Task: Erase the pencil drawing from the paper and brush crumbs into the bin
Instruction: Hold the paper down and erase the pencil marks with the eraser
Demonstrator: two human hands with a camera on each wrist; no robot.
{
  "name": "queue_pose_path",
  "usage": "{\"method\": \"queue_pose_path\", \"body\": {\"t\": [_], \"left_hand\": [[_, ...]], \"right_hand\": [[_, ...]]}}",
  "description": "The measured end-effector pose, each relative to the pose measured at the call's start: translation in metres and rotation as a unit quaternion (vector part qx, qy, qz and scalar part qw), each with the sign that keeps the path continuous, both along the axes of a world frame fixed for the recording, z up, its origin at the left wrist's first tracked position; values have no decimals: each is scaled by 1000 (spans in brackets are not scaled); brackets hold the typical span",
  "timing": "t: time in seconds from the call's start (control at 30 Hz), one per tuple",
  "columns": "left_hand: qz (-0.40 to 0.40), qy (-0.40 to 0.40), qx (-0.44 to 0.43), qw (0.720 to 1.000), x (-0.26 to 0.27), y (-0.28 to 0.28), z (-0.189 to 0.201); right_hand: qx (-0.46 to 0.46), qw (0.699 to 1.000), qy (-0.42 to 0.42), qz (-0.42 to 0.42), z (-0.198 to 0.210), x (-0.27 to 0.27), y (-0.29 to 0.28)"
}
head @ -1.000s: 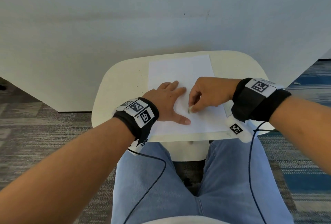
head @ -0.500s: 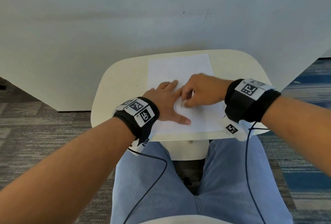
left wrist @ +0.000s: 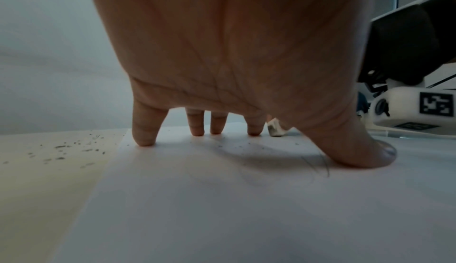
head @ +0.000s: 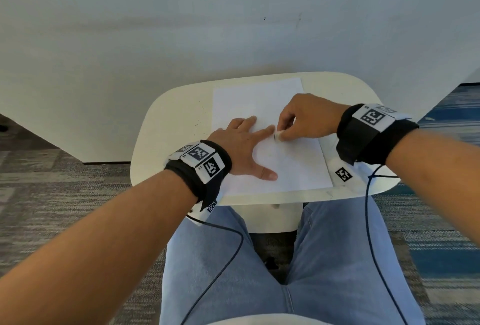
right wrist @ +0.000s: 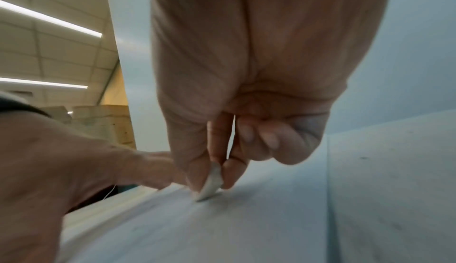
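Note:
A white sheet of paper [head: 259,106] lies on the small cream table [head: 171,122]. My left hand [head: 244,148] presses flat on the sheet, fingers spread and straight, also seen from below as left hand [left wrist: 222,52]. My right hand [head: 298,122] pinches a small white eraser [head: 278,137] and holds its tip on the paper just beyond my left index finger. The eraser [right wrist: 209,185] sits between thumb and forefinger. Faint pencil strokes [left wrist: 318,166] remain beside my left thumb. Dark crumbs [left wrist: 69,150] lie scattered on the table left of the sheet. No bin is in view.
The table stands against a white wall [head: 233,26], with grey and blue carpet [head: 52,181] around it. My legs in blue jeans [head: 285,272] sit under the near edge. Cables [head: 368,220] hang from both wristbands.
My right hand has moved the eraser away from me across the sheet, from near my left thumb to beyond my left index fingertip. My left hand has stayed pressed on the paper.

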State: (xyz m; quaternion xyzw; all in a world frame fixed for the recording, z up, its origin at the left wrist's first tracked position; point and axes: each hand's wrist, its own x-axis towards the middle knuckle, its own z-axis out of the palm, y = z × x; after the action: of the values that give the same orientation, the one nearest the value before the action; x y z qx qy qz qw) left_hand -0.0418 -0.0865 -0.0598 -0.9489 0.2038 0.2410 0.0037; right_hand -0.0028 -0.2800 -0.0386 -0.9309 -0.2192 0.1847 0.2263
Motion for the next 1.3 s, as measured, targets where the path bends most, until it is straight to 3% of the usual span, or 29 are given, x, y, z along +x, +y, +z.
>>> {"method": "queue_pose_path", "body": {"t": [0.13, 0.27, 0.43, 0.57, 0.73, 0.87, 1.03, 1.17, 1.3], "left_hand": [[7, -1, -5, 1000, 0, -2, -1], [12, 2, -9, 1000, 1, -2, 0], [13, 5, -4, 1000, 2, -3, -1], [16, 9, -6, 1000, 4, -4, -1], [17, 4, -1, 1000, 4, -8, 1], [19, 3, -3, 1000, 4, -11, 2], [10, -7, -4, 1000, 5, -14, 4], [16, -13, 1, 1000, 5, -18, 2], [8, -30, 10, 999, 6, -21, -1]], "right_hand": [[-41, 991, 94, 89, -1, -10, 3], [-27, 999, -15, 16, 1, 0, -4], [-64, 989, 94, 96, 2, -9, -3], [-46, 999, -10, 28, 5, -2, -11], [-56, 990, 88, 94, 2, -11, -7], [-33, 999, -16, 12, 2, -3, -9], [-41, 993, 57, 96, 1, -15, 1], [-29, 999, -23, 14, 3, -2, -9], [-49, 993, 68, 86, 4, -12, -11]]}}
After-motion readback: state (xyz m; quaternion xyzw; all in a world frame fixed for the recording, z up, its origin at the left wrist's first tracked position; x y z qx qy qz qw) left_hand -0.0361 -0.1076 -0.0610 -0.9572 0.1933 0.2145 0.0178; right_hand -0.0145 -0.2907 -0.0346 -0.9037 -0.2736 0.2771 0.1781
